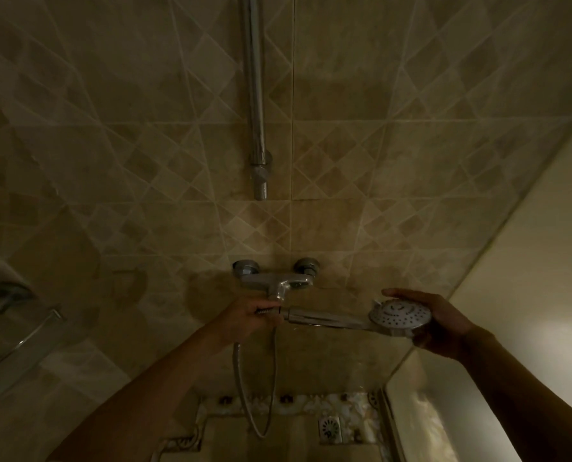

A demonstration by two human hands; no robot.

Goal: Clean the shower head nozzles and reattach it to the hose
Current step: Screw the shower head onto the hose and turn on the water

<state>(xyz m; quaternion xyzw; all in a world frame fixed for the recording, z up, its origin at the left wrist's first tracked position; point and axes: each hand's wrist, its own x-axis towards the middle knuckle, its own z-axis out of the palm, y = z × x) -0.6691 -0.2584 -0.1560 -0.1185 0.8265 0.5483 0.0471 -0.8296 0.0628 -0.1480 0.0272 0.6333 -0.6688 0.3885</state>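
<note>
Head view, dim and warm-lit: take the chrome wall-mounted mixer tap (pixel 275 282) as your marker, fixed to the beige diamond-patterned tiled wall (pixel 138 155). Just below the tap's spout, your left hand (pixel 244 320) has its fingers curled closed around the end of the ribbed silver metal hose (pixel 267 311), right where the hose meets the base of the shower head's handle. Whether the two are already screwed together or only held end to end you cannot tell from here, as your fingers cover part of the joint. From that grip the hose drops below the tap in a long loop that hangs down toward the floor and climbs back up to the tap.

The chrome handheld shower head with a round white nozzle face (pixel 399 317) lies roughly level, its handle running from below the tap out to the right of it. The nozzle face is turned up toward you, with its rings of small dark holes visible. Your right hand (pixel 441 323) cups the round head from behind and beneath, fingers spread partly open around its rim, thumb over the far edge.

Straight above the tap, a vertical chrome riser pipe (pixel 256 95) runs up the wall and ends short of the tap. Below and right of the tap, a square metal floor drain (pixel 330 429) sits in the patterned floor border. Far left of the tap, a blurred metal fitting (pixel 6 296) is fixed above a glass shelf edge
</note>
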